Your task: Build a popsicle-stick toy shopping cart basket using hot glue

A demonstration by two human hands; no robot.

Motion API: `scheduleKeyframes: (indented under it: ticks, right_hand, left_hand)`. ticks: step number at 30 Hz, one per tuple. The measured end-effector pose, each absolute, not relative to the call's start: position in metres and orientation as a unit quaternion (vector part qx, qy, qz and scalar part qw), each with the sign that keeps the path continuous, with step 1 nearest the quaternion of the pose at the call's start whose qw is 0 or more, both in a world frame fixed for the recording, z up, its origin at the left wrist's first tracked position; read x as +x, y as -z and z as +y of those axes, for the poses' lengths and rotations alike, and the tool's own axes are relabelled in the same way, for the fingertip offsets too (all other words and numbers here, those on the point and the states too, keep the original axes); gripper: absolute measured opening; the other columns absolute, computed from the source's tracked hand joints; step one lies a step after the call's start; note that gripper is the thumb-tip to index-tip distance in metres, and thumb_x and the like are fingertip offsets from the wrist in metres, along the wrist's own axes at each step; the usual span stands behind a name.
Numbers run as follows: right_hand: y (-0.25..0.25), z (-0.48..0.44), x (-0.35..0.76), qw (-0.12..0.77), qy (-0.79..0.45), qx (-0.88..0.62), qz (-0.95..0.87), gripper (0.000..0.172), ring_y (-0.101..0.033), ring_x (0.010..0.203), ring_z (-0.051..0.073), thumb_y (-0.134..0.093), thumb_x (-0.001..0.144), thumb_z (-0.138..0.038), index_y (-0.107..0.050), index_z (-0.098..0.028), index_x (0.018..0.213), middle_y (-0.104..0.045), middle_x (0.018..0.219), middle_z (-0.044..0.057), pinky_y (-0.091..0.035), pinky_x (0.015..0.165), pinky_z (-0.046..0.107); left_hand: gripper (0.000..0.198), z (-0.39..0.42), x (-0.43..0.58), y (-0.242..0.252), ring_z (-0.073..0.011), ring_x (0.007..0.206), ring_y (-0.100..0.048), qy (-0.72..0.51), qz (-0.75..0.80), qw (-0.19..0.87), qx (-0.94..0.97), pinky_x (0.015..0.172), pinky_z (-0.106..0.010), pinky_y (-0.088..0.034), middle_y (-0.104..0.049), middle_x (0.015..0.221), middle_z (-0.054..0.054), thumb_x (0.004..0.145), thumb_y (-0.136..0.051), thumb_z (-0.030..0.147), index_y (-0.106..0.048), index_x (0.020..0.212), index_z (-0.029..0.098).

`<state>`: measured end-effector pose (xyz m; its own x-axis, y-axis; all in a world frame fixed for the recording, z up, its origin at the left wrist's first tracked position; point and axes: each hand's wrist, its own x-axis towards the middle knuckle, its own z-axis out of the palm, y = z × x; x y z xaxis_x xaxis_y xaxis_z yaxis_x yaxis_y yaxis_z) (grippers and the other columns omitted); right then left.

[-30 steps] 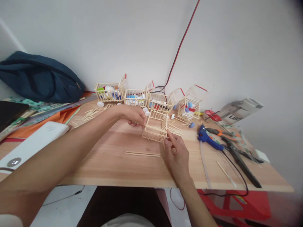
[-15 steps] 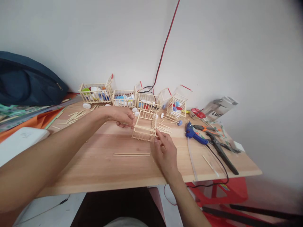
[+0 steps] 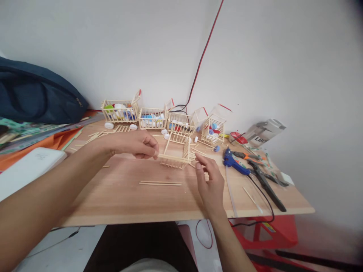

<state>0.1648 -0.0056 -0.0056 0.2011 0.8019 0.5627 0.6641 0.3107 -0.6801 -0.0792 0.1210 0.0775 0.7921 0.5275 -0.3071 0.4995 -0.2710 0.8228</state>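
An open frame of thin wooden sticks point(image 3: 175, 153) stands on the wooden table, in front of the small stick carts. Beside its left edge, my left hand point(image 3: 144, 145) pinches the end of a light stick point(image 3: 172, 157) that lies across the frame's front. To the right of the frame is my right hand point(image 3: 209, 177), thumb and forefinger apart and nothing between them. Two loose sticks point(image 3: 160, 183) lie side by side on the table nearer to me.
Along the wall are stick carts point(image 3: 152, 118) filled with bottle caps. On the right lie a blue glue gun point(image 3: 235, 161) with its cord and black-handled pliers point(image 3: 266, 185). On the left are a white box point(image 3: 34, 168) and a dark blue bag point(image 3: 36, 94).
My right hand has let go of the frame and moved to the right. My left hand has shifted slightly left and down. The view has turned a little.
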Motion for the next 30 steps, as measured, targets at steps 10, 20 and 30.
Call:
scheduleKeyframes:
  ticks: [10, 20, 30]
  right_hand:
    - [-0.011, -0.027, 0.130, 0.373, -0.080, -0.513, -0.769, 0.020, -0.061, 0.104, 0.023, -0.056, 0.092, -0.027, -0.065, -0.024, 0.111, -0.070, 0.108, 0.007, -0.047, 0.088, 0.038]
    - [-0.030, -0.022, 0.122, 0.293, -0.063, -0.508, -0.807, 0.012, -0.065, 0.087, 0.019, -0.053, 0.096, -0.022, -0.065, -0.023, 0.091, -0.072, 0.092, 0.003, -0.037, 0.077, 0.034]
    - [-0.031, -0.011, 0.126, 0.275, -0.064, -0.500, -0.819, 0.023, -0.059, 0.075, 0.017, -0.048, 0.097, -0.018, -0.060, -0.022, 0.077, -0.069, 0.080, 0.003, -0.033, 0.073, 0.033]
  left_hand:
    - [0.016, 0.051, -0.074, -0.060, -0.0107, 0.058, -0.048, -0.064, 0.358, 0.323, 0.874, 0.057, -0.023, -0.030, -0.058, 0.061, 0.002, 0.077, -0.049, 0.020, -0.057, 0.064, 0.017]
    - [0.024, 0.035, -0.063, -0.060, -0.0166, 0.071, -0.059, -0.121, 0.357, 0.203, 0.904, 0.063, -0.029, -0.034, -0.069, 0.077, -0.002, 0.091, -0.045, 0.028, -0.060, 0.073, 0.020]
    - [0.019, 0.036, -0.058, -0.050, -0.0170, 0.075, -0.062, -0.160, 0.323, 0.163, 0.918, 0.063, -0.029, -0.040, -0.069, 0.084, -0.001, 0.092, -0.045, 0.018, -0.063, 0.086, 0.021]
